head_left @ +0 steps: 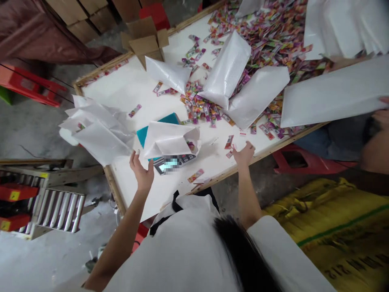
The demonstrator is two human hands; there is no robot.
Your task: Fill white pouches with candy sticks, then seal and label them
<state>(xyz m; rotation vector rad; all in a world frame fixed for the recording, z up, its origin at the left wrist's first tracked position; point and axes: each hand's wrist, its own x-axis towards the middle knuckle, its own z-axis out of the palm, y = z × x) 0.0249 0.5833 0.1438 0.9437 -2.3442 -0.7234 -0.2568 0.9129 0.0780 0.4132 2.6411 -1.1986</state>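
1 bag (165,140) on the scale (161,168) holds packets (191,144); a heap (270,44) reaching the surface (114,87)'s far edge remains unbagged. Left hand (143,173) open, right hand (244,154) half open, both seemingly empty.

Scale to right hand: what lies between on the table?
Head view: small packets near the right hand; toward the scale, mostly bare table.

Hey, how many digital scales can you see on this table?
1. The scale sits between your left hand and right hand, partly covered by a white bag. Any others could be hidden from this view.
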